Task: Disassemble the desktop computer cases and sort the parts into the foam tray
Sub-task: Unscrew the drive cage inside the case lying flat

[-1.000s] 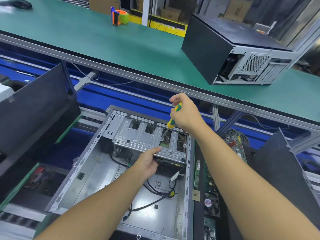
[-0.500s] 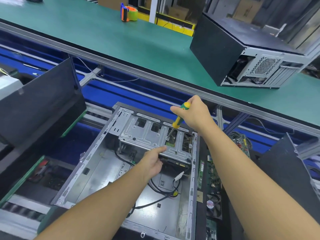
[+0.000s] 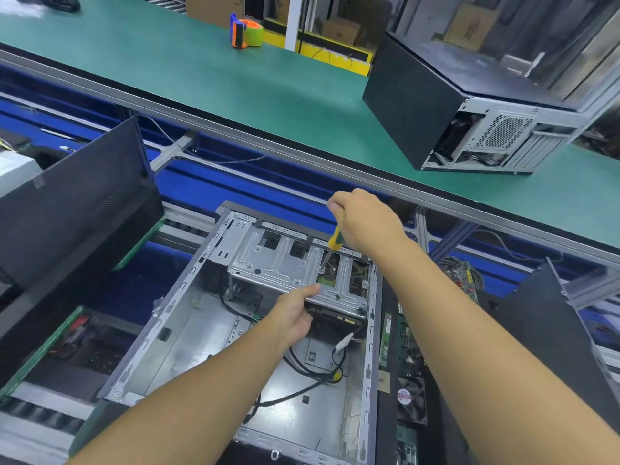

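Observation:
An open grey computer case (image 3: 188, 333) lies flat in front of me, its inside facing up. A silver drive cage (image 3: 278, 263) spans its far end. My right hand (image 3: 365, 223) grips a yellow-and-green screwdriver (image 3: 334, 239) whose tip rests on a screw on top of the cage. My left hand (image 3: 293, 313) holds the cage's near edge, thumb on top, fingers underneath by a drive (image 3: 335, 315). Black cables (image 3: 312, 374) loop across the case floor.
A second black computer case (image 3: 446, 105) lies on the green bench (image 3: 201, 72) at the back right. An orange tape dispenser (image 3: 245, 31) stands farther back. Circuit boards and a fan (image 3: 411, 397) lie right of the open case. Black side panels (image 3: 73, 203) lean at the left and right.
My head has shifted, so the scene sits lower and to the right in view. The right hand has closed over the screwdriver's top. The left hand keeps its hold on the cage.

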A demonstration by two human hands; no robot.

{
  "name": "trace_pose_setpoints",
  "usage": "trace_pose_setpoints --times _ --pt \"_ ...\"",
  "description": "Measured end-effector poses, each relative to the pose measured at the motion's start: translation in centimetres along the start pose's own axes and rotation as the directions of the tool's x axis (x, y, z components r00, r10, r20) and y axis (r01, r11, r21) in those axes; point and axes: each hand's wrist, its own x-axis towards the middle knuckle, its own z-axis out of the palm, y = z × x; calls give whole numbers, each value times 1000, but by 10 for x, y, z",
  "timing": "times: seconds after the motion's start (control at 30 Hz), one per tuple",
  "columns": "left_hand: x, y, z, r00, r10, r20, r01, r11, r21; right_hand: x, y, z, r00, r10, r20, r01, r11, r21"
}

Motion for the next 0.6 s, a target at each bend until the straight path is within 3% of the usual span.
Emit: trace_pose_setpoints --times 0.1,0.2,0.33,0.47,0.6 --pt "0 -1 -1 1000 1 -1 0 1000 3 2 3 -6 993 13 120 -38 977 209" --pt "0 -1 0 1000 5 0 -5 1000 -5 0 2 -2 993 64 98 -101 890 445" --pt "0 0 -1 1000 12 0 -12 1000 -12 -7 -4 20 969 243 -52 -108 599 793" --pt "0 0 -1 1000 14 5 -14 1000 -3 -8 0 22 944 277 -181 29 477 879" --pt "0 1 -2 1000 11 10 -11 1000 1 -8 9 4 921 189 -341 196 530 825"
